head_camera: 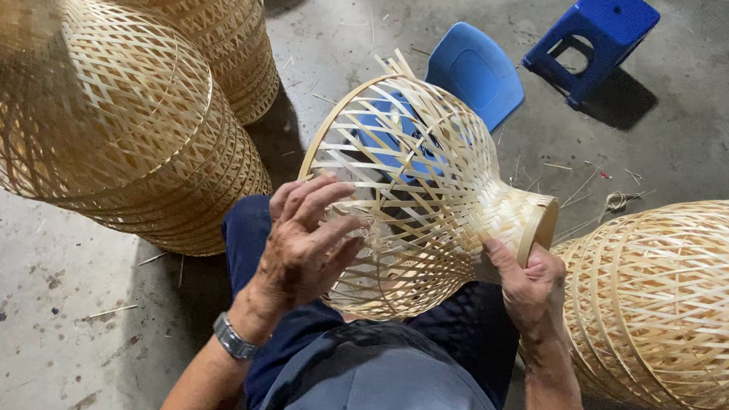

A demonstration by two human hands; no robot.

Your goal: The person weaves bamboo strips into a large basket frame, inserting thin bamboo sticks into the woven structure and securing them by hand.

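Woven bamboo basket (419, 192) lies sideways on the lap at centre; left hand (307, 244), fingers spread open, presses its wide body at 9 o'clock, right hand (530, 288) clasps the narrow neck at 3 o'clock. Loose strip ends (396, 64) at 12 o'clock could unravel or snap if the rim is squeezed.

I count two hands at work: my left hand (308, 240), which wears one wristwatch (233, 339), and my right hand (530, 288). Between them I see one unfinished woven bamboo shade (423, 197) on my lap. One finished woven shade (684, 307) lies to my right. To my left I make out two stacks of nested shades, the near stack (106, 118) and the far stack (214, 12); how many pieces each holds, I cannot tell. I count two blue plastic stools: one tipped stool (476, 69) and one upright stool (599, 31).
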